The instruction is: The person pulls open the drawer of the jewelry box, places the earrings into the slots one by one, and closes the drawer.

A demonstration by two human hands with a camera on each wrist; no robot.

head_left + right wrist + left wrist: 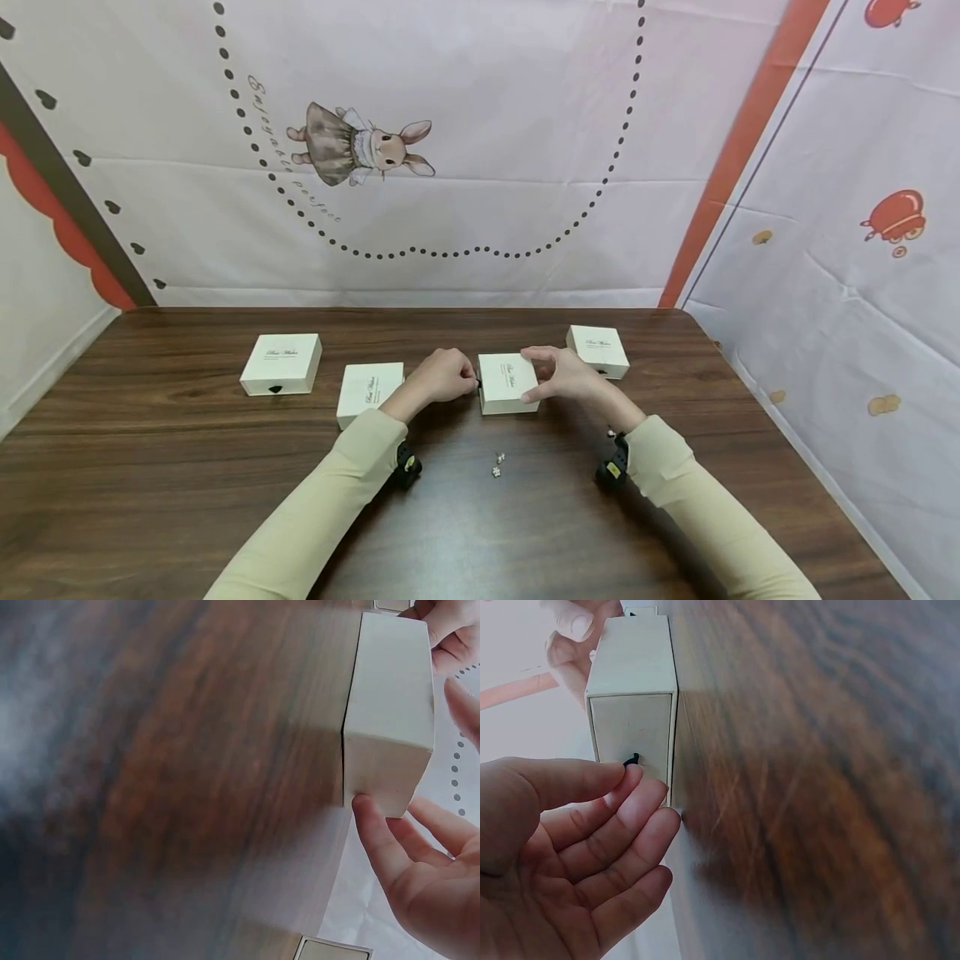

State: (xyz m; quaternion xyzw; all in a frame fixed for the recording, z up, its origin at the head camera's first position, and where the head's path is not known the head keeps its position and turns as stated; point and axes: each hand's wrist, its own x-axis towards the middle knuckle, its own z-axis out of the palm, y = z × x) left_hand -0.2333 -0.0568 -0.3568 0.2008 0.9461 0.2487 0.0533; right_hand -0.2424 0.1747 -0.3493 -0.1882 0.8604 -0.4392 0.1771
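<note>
A small white lidded-drawer box (507,385) with dark print lies on the brown table. My left hand (447,375) is at its left end; thumb and fingertips pinch the short black ribbon tab (632,760) on the drawer front. The drawer front (630,724) looks flush with the sleeve. Around the box's right end is my right hand (562,372), thumb and fingers spread apart. One fingertip (361,801) touches the end face, while a gap shows between the thumb and the top. Two tiny pale flower-like trinkets (498,466) lie in front of the box.
Similar white boxes stand around: one at far left (282,363), one partly behind my left forearm (367,392), and one behind my right hand (598,350). Another tiny piece (611,432) shows by my right wrist. A printed cloth (480,167) hangs behind the table.
</note>
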